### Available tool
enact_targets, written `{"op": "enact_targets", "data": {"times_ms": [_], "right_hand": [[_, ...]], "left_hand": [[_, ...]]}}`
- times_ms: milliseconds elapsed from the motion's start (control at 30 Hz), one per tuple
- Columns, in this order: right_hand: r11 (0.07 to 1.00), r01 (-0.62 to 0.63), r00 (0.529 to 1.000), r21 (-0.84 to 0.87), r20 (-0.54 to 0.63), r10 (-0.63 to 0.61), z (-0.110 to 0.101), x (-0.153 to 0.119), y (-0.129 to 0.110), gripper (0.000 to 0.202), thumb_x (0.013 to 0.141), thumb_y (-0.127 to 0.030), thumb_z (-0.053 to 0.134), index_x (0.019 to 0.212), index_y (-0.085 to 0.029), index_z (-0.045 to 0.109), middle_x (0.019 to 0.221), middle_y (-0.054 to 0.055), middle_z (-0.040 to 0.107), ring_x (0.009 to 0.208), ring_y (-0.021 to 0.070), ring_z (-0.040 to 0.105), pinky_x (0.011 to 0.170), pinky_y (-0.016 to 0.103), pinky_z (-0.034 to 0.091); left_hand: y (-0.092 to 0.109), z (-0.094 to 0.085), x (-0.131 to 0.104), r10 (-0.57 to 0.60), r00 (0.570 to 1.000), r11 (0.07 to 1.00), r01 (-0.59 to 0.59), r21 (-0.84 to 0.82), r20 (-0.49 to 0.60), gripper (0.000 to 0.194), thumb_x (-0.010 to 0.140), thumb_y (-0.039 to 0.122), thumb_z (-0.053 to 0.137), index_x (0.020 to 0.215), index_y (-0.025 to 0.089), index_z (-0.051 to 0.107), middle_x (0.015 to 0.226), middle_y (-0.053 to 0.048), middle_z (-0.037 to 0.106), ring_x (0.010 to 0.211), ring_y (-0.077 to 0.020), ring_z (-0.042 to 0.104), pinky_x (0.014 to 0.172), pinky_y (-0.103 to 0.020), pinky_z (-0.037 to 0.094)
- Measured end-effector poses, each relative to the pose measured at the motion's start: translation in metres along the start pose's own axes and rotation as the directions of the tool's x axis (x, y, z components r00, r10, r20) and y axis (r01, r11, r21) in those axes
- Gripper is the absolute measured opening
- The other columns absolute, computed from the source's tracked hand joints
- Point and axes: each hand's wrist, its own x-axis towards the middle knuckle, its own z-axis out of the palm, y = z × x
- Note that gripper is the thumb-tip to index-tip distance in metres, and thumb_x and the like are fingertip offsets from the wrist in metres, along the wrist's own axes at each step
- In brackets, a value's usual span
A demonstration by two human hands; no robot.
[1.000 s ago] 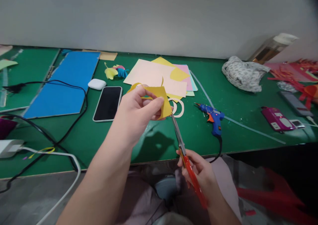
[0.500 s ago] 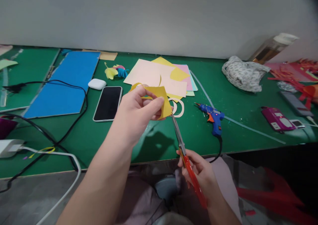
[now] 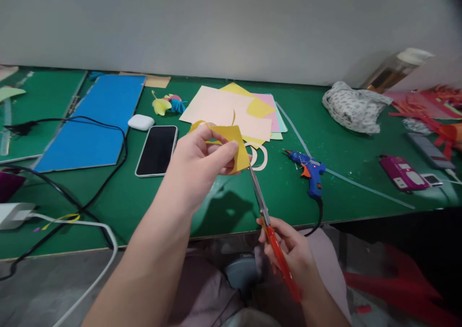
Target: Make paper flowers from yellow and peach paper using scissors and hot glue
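Note:
My left hand [image 3: 202,168] pinches a piece of yellow paper [image 3: 240,149] above the table, thumb on top and the other fingers partly hidden behind it. A curled yellow strip shows past the knuckles. In my right hand [image 3: 288,247] is a pair of scissors [image 3: 265,214] with red handles, held below the paper and pointing up at it. The blade tips meet the lower right corner of the yellow paper; I cannot tell how far they reach in. Behind the paper, pale cut-out rings [image 3: 264,156] lie on the green table [image 3: 224,206].
A stack of coloured paper [image 3: 212,103] lies behind my hands. To the right rests a blue glue gun [image 3: 314,175] with its cord. On the left are a phone [image 3: 157,151], a white earphone case [image 3: 141,122], a blue board [image 3: 97,124] and tangled cables [image 3: 83,211].

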Motion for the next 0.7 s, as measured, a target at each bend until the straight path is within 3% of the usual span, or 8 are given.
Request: {"op": "enact_targets", "data": {"times_ms": [333, 700], "right_hand": [[0.999, 0.029, 0.995, 0.020, 0.097, -0.031, -0.0058, 0.0027, 0.0091, 0.036, 0.057, -0.028, 0.077, 0.088, -0.016, 0.065, 0.060, -0.004, 0.054, 0.038, 0.0015, 0.034, 0.032, 0.014, 0.031], [0.997, 0.059, 0.997, -0.043, 0.057, -0.057, -0.0059, 0.0021, 0.0068, 0.034, 0.056, -0.016, 0.074, 0.088, -0.016, 0.065, 0.063, -0.003, 0.056, 0.041, 0.0030, 0.038, 0.034, 0.014, 0.034]], "left_hand": [[0.0014, 0.0000, -0.0015, 0.002, 1.000, 1.000, -0.002, 0.022, 0.003, 0.010, 0.071, 0.017, 0.062, 0.068, 0.016, 0.052, 0.055, 0.004, 0.054, 0.045, -0.0040, 0.050, 0.041, -0.013, 0.038], [0.0042, 0.0025, -0.0055, -0.021, 1.000, 0.999, 0.021, 0.024, 0.013, 0.008, 0.074, 0.017, 0.062, 0.071, 0.016, 0.054, 0.054, 0.005, 0.056, 0.050, -0.0033, 0.053, 0.045, -0.012, 0.041]]}}
